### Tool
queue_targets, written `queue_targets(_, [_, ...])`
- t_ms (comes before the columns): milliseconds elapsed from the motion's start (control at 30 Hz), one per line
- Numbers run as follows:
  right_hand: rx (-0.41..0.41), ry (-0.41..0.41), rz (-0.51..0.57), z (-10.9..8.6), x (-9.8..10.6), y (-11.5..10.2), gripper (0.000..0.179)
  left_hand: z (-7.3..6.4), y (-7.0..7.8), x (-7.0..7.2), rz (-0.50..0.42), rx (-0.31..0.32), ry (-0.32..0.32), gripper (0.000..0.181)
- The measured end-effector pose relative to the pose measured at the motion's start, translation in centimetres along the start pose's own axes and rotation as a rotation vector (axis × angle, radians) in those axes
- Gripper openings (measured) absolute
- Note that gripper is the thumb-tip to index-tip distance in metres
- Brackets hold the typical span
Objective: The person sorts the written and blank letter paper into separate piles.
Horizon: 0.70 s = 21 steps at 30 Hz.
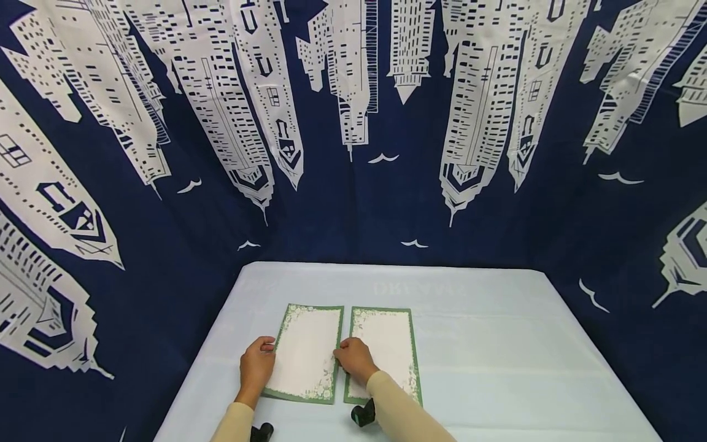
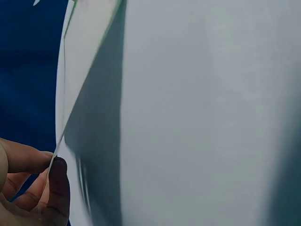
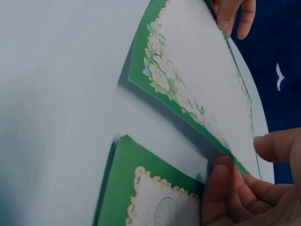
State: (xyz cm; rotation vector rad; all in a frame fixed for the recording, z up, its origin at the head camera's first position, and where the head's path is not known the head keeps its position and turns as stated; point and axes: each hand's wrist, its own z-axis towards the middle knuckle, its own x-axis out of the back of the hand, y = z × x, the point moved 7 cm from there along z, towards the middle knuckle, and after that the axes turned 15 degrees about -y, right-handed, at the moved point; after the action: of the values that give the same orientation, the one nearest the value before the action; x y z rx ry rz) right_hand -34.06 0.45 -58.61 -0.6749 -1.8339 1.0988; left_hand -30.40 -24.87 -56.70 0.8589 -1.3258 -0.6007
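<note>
A sheet of paper (image 1: 307, 351) with a green border and pale flowers is held slightly above the white table. My left hand (image 1: 257, 367) pinches its left edge; in the left wrist view the thumb and fingers (image 2: 59, 186) are on either side of the paper. On its right edge, my right hand (image 1: 356, 359) has the thumb above and curled fingers (image 3: 220, 181) below. Close by on the right lies a second green-bordered paper (image 1: 383, 334), partly covered by the right hand and forearm. Its edge looks thick, like several sheets stacked, in the right wrist view.
The white tabletop (image 1: 497, 350) extends to the right of the papers. Behind and beside it hangs a dark blue cloth (image 1: 353, 209) printed with white buildings and birds. Small black devices (image 1: 363, 413) sit at both wrists.
</note>
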Motion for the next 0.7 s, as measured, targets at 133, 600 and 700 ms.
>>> queue_targets(133, [-0.005, -0.004, -0.065, -0.1, 0.1, 0.0, 0.019, -0.2, -0.2, -0.4, 0.041, -0.012, 0.010, 0.026])
queue_targets(600, [0.074, 0.111, -0.225, -5.4, 6.8, 0.4, 0.030, -0.9, 2.6, -2.0, 0.164, -0.016, -0.006, 0.020])
queue_targets(700, [0.030, 0.180, -0.250, -7.1, 9.1, 2.0, 0.030, -1.3, 4.0, -3.3, 0.101, -0.055, -0.051, 0.017])
